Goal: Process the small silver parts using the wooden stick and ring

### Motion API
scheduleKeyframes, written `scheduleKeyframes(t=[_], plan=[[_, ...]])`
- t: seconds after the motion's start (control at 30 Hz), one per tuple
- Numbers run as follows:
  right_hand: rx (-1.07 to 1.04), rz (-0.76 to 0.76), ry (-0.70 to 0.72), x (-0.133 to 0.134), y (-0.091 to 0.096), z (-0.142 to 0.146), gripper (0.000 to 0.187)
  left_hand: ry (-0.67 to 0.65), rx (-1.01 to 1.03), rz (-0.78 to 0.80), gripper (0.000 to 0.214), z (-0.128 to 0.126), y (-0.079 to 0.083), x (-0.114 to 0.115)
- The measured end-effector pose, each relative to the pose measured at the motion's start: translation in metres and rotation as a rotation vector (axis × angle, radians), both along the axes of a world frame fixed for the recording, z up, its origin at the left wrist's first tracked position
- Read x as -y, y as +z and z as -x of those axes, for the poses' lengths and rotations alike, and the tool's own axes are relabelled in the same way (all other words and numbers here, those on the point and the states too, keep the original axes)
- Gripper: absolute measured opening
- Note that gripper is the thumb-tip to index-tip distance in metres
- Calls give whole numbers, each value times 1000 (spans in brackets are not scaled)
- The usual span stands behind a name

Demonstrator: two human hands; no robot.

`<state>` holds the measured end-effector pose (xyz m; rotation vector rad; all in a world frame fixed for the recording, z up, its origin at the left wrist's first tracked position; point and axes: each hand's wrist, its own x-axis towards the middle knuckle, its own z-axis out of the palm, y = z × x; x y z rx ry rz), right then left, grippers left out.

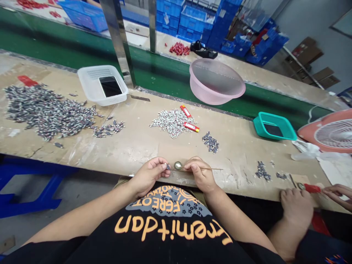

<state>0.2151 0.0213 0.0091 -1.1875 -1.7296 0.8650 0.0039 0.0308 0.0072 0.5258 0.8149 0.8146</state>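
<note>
My left hand (pixel 154 171) is closed, pinching a small dark grey part (pixel 168 167) between thumb and fingertips at the table's near edge. In my right hand (pixel 200 172) a thin brown stick (pixel 214 168) is gripped, its long end pointing right. Between the two hands lies a bottle cap (pixel 178 165) with a crimped rim and a pale, shiny filling. Beyond them sits a heap of small whitish parts (pixel 170 122), with red and yellow packets (pixel 191 127) on it. A smaller pile of grey parts (pixel 211 142) is to its right.
At the left spreads a large heap of grey parts (pixel 49 112) near a white basket (pixel 85 86) holding a phone. A pink basin (pixel 198 90) and a green basket (pixel 260 128) stand farther back. At right are a fan (pixel 330 130) and another person's hands (pixel 295 205).
</note>
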Motion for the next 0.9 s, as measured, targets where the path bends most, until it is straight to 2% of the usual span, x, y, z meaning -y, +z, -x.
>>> scheduleKeyframes(t=[0.1,0.27,0.9], plan=[[-84,5,19,4,8,7,32,-6,2,-9,18,0,0,0],[-73,-63,96,2,16,18,31,-14,-6,-18,16,1,-2,1],[11,-167,122,3,14,21,23,-17,-16,-33,17,0,0,1]])
